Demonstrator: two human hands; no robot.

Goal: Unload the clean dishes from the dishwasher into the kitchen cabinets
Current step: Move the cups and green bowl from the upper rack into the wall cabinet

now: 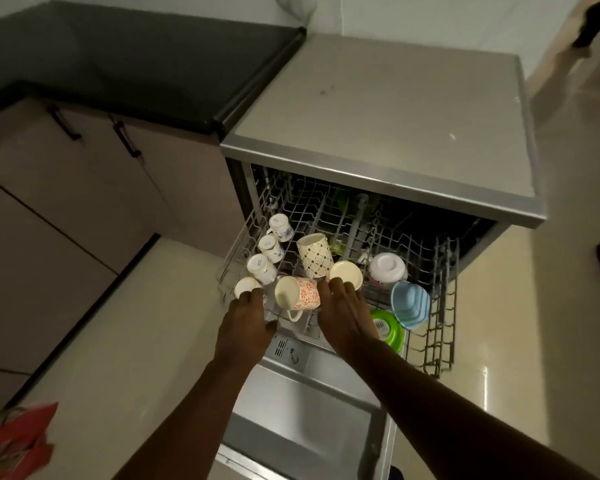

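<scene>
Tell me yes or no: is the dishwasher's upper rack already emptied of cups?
No. Several cups and a patterned mug sit in the rack.

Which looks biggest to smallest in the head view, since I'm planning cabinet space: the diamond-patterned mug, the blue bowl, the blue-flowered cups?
1. Diamond-patterned mug and blue bowl: look alike in size, so no ranking.
2. Blue-flowered cups: clearly smallest, though slightly farther back.

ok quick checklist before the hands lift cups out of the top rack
1. Upper rack pulled out over the open door: ok.
2. Left hand on the small cup at the rack's front left corner: touching; firm grip cannot tell.
3. Right hand on the cream cup: fingers touch its rim; grip cannot tell.
4. Red-flowered mug lies on its side between the hands: not ok, may shift.
5. Cabinet doors open for stowing: not ok, closed.
</scene>
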